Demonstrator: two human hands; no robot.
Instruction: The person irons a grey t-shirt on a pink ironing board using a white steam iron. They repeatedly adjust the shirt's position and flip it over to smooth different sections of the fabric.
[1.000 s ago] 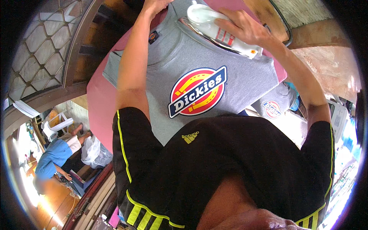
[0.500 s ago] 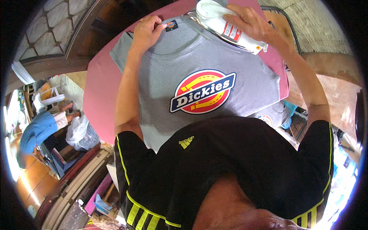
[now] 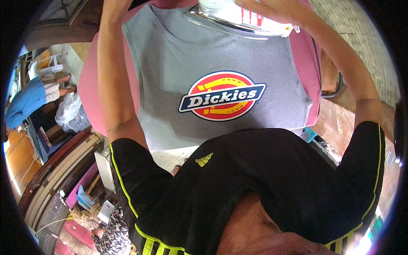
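A grey sleeveless-looking shirt [image 3: 159,91] with a round red, yellow and blue print lies spread on a dark pink board [image 3: 91,85]. Near its neckline rests a white and chrome clothes iron [image 3: 231,26], its top cut off by the upper picture edge. My right hand [image 3: 272,9] is closed on the iron from the right; some of its fingers are out of the picture. Only the base of my left hand [image 3: 117,4] shows at the top edge, beyond the shirt's left shoulder. Its fingers are hidden.
A person in a blue top [image 3: 27,100] bends over at far left, next to a clear plastic bag [image 3: 71,112]. Long rolls [image 3: 63,170] lie on the left side. Someone in patterned clothing [image 3: 114,233] is at lower left. A metal-framed wooden chair [image 3: 331,72] stands right of the board.
My left hand has left the shirt's collar and moved up, mostly out of view. The iron and right hand sit higher in the picture. The shirt lies straighter and its hem has moved up.
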